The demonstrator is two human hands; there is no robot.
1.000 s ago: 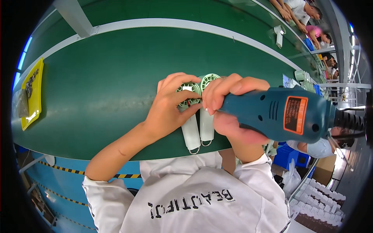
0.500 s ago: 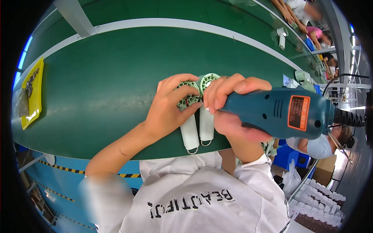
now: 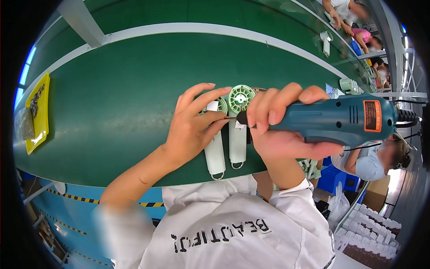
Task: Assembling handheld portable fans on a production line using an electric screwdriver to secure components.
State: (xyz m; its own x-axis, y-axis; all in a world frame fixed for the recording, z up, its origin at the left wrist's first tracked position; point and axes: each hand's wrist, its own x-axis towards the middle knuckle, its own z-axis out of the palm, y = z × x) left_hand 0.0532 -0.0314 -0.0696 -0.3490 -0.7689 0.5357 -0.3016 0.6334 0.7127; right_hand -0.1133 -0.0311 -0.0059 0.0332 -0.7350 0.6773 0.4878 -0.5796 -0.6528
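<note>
The right hand (image 3: 280, 123) is grasping a teal electric screwdriver (image 3: 331, 116), its fingers curling over the top of the body and its thumb lying along the underside. The tool is lying sideways, its black nose pointing toward the left hand (image 3: 186, 123), and its thin bit (image 3: 230, 118) is crossing above the neck of the right-hand fan body (image 3: 238, 145). The left thumb and index finger are closing together at the bit's tip; whether they are pinching the bit or a small part there, one cannot tell.

The two fan bodies are lying side by side on the green tabletop (image 3: 112, 103), their white handles pointing toward the person and ending in metal loops. The right one is showing its round, pale green slotted head, while the left hand is partly covering the head of the left-hand fan body (image 3: 215, 154).

Toward the left edge of the tabletop, a yellow tray (image 3: 42, 123) is holding small dark metal pieces (image 3: 36, 101) and a clear plastic bag (image 3: 25, 125).
</note>
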